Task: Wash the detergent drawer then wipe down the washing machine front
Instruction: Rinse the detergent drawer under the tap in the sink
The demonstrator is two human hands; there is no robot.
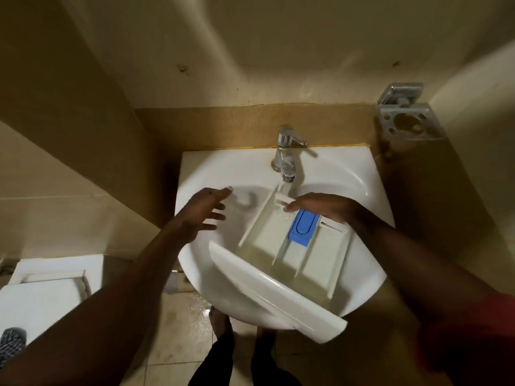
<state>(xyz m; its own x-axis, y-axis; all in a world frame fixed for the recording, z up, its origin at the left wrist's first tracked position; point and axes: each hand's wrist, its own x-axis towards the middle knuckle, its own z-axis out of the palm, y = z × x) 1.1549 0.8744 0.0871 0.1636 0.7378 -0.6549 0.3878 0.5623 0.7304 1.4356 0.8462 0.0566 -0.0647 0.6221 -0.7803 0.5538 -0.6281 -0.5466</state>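
The white detergent drawer point(289, 254) lies tilted across the white sink point(348, 174), its front panel overhanging the near rim. A blue insert point(303, 225) sits in its middle compartment. Water runs from the chrome tap point(285, 154) onto the drawer's far end. My right hand point(326, 206) lies over the drawer's far end, fingers stretched flat across it. My left hand point(204, 211) hovers over the left of the basin with fingers spread, holding nothing.
A metal toothbrush holder point(408, 115) is fixed to the wall at the upper right. A white toilet point(41, 291) stands at the lower left. The tiled floor point(192, 319) under the sink is wet, with my feet below.
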